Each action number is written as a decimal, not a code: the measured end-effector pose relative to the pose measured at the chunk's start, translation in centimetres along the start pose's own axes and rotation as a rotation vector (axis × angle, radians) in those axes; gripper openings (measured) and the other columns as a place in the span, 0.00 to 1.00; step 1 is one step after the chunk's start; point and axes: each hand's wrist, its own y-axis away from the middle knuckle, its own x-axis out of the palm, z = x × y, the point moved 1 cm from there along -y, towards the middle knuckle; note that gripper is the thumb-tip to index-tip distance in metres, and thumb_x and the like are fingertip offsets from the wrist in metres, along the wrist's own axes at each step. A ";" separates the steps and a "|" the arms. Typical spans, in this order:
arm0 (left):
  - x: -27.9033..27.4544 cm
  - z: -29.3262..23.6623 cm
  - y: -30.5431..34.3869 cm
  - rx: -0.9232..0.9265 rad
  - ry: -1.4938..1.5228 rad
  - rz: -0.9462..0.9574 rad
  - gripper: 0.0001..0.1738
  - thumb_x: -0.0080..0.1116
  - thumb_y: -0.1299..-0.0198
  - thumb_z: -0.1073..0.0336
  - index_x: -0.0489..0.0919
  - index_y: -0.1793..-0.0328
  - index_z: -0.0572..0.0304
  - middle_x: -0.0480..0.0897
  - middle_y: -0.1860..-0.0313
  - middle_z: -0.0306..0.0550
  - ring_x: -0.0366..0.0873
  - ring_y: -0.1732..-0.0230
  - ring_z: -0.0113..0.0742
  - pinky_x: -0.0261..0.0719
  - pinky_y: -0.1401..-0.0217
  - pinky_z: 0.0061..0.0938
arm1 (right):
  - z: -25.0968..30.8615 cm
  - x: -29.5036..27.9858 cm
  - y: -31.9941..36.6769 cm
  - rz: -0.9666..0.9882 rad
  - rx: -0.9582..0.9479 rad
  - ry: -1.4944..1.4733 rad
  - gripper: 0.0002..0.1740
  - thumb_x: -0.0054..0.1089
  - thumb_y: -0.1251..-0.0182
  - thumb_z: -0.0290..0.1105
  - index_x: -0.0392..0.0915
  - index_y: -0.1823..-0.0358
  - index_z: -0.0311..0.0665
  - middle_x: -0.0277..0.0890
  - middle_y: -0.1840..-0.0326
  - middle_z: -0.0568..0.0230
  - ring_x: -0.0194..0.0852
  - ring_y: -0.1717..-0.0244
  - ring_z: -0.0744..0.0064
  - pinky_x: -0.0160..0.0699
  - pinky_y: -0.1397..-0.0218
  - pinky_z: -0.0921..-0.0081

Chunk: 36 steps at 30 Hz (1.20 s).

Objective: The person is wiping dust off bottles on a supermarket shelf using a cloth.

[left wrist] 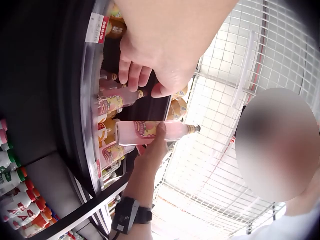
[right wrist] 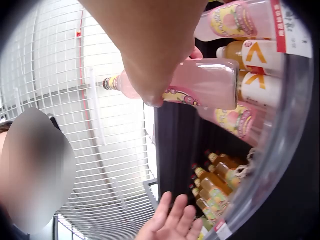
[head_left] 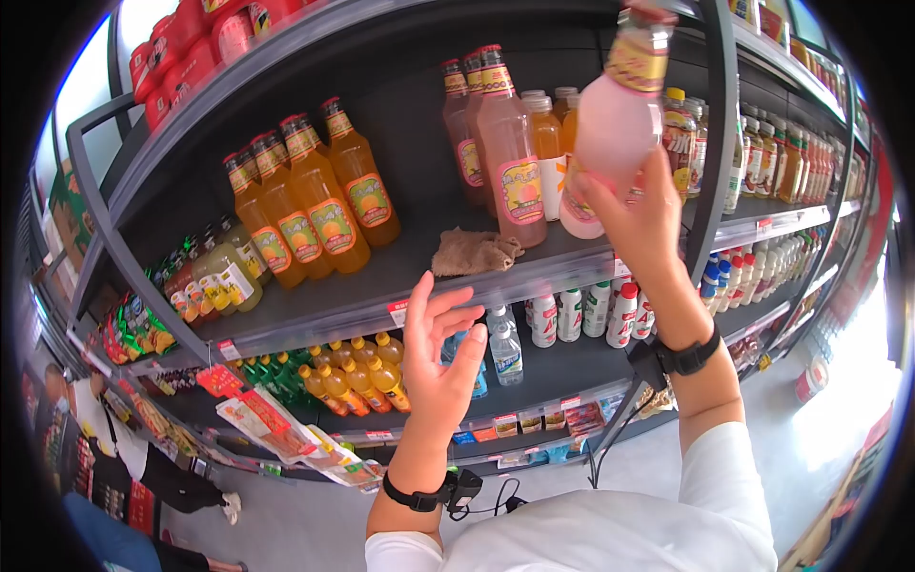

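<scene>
A pink glass bottle (head_left: 618,124) with a gold neck label is gripped around its body by my right hand (head_left: 640,214), held up in front of the upper shelf. In the left wrist view the same bottle (left wrist: 150,131) lies sideways across the picture, the thumb over its label. My left hand (head_left: 440,353) is raised before the shelf edge, fingers spread and holding nothing. Behind it on the shelf lies a crumpled brown cloth (head_left: 474,252), beside several upright pink bottles (head_left: 515,143).
Orange bottles (head_left: 310,205) stand on the upper shelf at left. Below are small white bottles (head_left: 570,315) and orange-yellow ones (head_left: 357,377). A dark shelf post (head_left: 717,124) rises right of the right hand. Red cans (head_left: 186,57) fill the top left. A person (head_left: 124,429) stands at lower left.
</scene>
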 end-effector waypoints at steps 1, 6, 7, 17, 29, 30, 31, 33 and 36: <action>0.3 -0.1 0.1 0.010 -0.011 0.003 0.41 0.60 0.38 0.75 0.53 0.21 0.62 0.75 0.41 0.55 0.80 0.46 0.37 0.76 0.41 0.28 | 0.8 -0.8 0.1 -0.017 -0.045 -0.054 0.37 0.76 0.49 0.40 0.68 0.42 0.32 0.82 0.57 0.52 0.84 0.57 0.55 0.80 0.54 0.66; 1.4 -1.4 0.6 -0.077 0.211 0.056 0.49 0.70 0.42 0.59 0.52 0.20 0.60 0.70 0.33 0.54 0.68 0.30 0.43 0.67 0.31 0.38 | 3.9 -2.8 2.8 0.303 -0.075 -0.393 0.33 0.74 0.47 0.37 0.70 0.43 0.31 0.82 0.55 0.60 0.82 0.55 0.68 0.79 0.50 0.70; 1.3 -1.5 0.7 -0.082 0.276 0.086 0.52 0.72 0.44 0.56 0.51 0.20 0.60 0.70 0.33 0.54 0.67 0.30 0.43 0.67 0.30 0.37 | 4.4 -2.8 3.9 0.389 -0.058 -0.456 0.33 0.73 0.47 0.37 0.70 0.42 0.31 0.82 0.55 0.60 0.82 0.54 0.69 0.78 0.49 0.70; -1.9 -0.1 5.6 -0.369 0.322 0.042 0.40 0.73 0.45 0.61 0.64 0.31 0.63 0.74 0.39 0.45 0.73 0.37 0.34 0.73 0.35 0.32 | 8.6 2.1 12.9 0.827 -0.311 -0.190 0.52 0.73 0.52 0.44 0.55 0.29 0.26 0.78 0.58 0.45 0.83 0.64 0.50 0.83 0.68 0.62; -13.1 1.9 13.0 -0.339 -0.120 -0.111 0.41 0.75 0.52 0.68 0.65 0.33 0.64 0.76 0.42 0.47 0.75 0.42 0.34 0.73 0.39 0.33 | 6.9 10.7 4.3 0.794 -0.358 0.124 0.20 0.61 0.34 0.42 0.81 0.47 0.38 0.78 0.45 0.51 0.79 0.48 0.47 0.77 0.46 0.57; -13.5 1.6 13.6 -0.353 -0.122 -0.119 0.41 0.75 0.52 0.69 0.65 0.32 0.64 0.75 0.42 0.47 0.75 0.42 0.34 0.73 0.39 0.33 | 6.0 11.9 4.8 0.792 -0.296 0.204 0.20 0.60 0.34 0.43 0.81 0.46 0.39 0.79 0.45 0.51 0.78 0.48 0.46 0.77 0.45 0.57; -14.0 1.3 14.1 -0.367 -0.124 -0.128 0.42 0.75 0.52 0.69 0.64 0.32 0.64 0.75 0.42 0.47 0.75 0.42 0.34 0.73 0.38 0.33 | 5.8 12.8 5.0 0.790 -0.235 0.283 0.20 0.60 0.34 0.43 0.80 0.46 0.39 0.79 0.46 0.51 0.78 0.47 0.46 0.76 0.44 0.56; -15.4 1.2 15.2 -0.470 -0.037 -0.084 0.44 0.74 0.53 0.70 0.63 0.30 0.64 0.75 0.41 0.46 0.74 0.42 0.33 0.74 0.38 0.32 | 6.5 13.5 4.4 0.973 -0.108 0.400 0.19 0.58 0.34 0.44 0.82 0.51 0.39 0.80 0.49 0.52 0.78 0.47 0.48 0.76 0.45 0.58; -16.7 1.1 16.5 -0.547 0.057 -0.070 0.42 0.73 0.53 0.70 0.64 0.31 0.64 0.76 0.43 0.45 0.75 0.43 0.33 0.74 0.40 0.33 | 5.6 15.1 3.6 1.056 -0.052 0.382 0.16 0.57 0.32 0.42 0.83 0.55 0.37 0.81 0.51 0.53 0.78 0.48 0.49 0.76 0.47 0.59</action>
